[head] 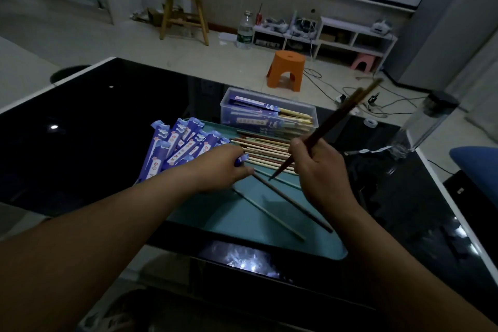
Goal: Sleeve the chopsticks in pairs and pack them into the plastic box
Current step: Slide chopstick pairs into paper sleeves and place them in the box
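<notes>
Finds two loose chopsticks [280, 206] lying askew on the near part of the teal tray [237, 224], one dark, one pale. Grips a pair of dark chopsticks [336, 118] in the right hand [318, 167], fingers curled round the lower shafts, tips down just above the tray, butts raised toward the far right. Reaches with the left hand [223, 167] across the tray, fingers apparently curled on the end of a blue paper sleeve [240, 159] at the edge of the fanned pile of sleeves [175, 145]. Looks like the sleeving step, with pair in hand and sleeve just taken hold of. Calls next for lifting that sleeve free, opening its mouth and steering both tips in together. Farther off, shows a row of bare chopsticks [264, 149] and, behind it on the black worktop [107, 116], the plastic box [269, 104] with several sleeved pairs inside.
</notes>
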A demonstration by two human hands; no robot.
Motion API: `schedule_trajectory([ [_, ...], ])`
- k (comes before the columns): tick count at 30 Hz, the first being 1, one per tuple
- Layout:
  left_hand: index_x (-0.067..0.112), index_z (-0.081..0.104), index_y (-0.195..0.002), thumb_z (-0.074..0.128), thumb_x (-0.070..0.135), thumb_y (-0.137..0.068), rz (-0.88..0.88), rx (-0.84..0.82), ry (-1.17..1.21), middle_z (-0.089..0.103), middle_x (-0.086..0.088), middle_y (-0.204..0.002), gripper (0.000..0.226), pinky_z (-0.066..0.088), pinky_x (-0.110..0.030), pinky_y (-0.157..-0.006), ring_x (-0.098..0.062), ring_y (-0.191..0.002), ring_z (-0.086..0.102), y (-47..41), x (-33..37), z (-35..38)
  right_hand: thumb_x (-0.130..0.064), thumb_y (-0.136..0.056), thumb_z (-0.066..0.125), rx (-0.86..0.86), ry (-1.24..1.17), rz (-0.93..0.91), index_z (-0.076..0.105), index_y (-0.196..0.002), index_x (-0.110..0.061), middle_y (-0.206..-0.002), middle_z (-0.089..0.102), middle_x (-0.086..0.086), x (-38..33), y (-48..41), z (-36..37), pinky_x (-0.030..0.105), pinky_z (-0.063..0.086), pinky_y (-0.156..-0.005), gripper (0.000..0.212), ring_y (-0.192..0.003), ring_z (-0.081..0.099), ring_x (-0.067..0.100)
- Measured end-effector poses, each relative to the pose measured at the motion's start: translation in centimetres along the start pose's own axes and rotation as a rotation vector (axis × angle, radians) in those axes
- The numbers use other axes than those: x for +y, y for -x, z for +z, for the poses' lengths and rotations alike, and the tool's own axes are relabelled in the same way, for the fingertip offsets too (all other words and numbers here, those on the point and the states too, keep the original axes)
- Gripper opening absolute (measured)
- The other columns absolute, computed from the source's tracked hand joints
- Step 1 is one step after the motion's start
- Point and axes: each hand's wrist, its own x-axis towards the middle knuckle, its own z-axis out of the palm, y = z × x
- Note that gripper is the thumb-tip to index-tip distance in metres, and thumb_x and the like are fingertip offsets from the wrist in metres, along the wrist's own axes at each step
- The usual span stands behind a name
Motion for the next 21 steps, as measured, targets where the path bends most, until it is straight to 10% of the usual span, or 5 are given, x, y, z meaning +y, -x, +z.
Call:
schedule_trajectory([
  [7,0.024,0.042,-0.074,0.058,0.05,-0.099,0.05,0.04,-0.057,0.05,0.005,-0.072,0.04,0.03,-0.028,-0.055,-0.008,-0.067,0.048,0.5,0.8,1.0,-0.043,-0.103,0.056,-0.276,0.273,0.036,0.063,-0.083,-0.025,-0.078,0.067,-0.006,1.4,1.1,1.6,0.039,0.052,-0.07,0.028,-0.074,0.063,0.012],
  [14,0.024,0.039,-0.068,0.064,0.058,-0.092,0.059,0.202,-0.174,0.044,0.008,-0.063,0.049,0.024,-0.034,-0.055,-0.018,-0.067,0.043,0.8,1.0,0.9,-0.026,-0.107,0.055,-0.053,-0.65,0.36,0.065,-0.097,-0.007,-0.077,0.066,0.008,-0.3,-0.5,-0.6,0.028,0.053,-0.054,0.024,-0.063,0.064,0.017],
  [21,0.016,0.049,-0.069,0.069,0.059,-0.088,0.077,0.23,-0.123,0.051,0.002,-0.061,0.051,0.037,-0.035,-0.057,-0.012,-0.062,0.048,0.9,1.2,1.0,-0.028,-0.107,0.055,-0.09,-0.714,0.357,0.066,-0.097,-0.009,-0.075,0.068,0.004,-1.0,0.1,-0.3,0.029,0.053,-0.057,0.024,-0.066,0.065,0.018],
])
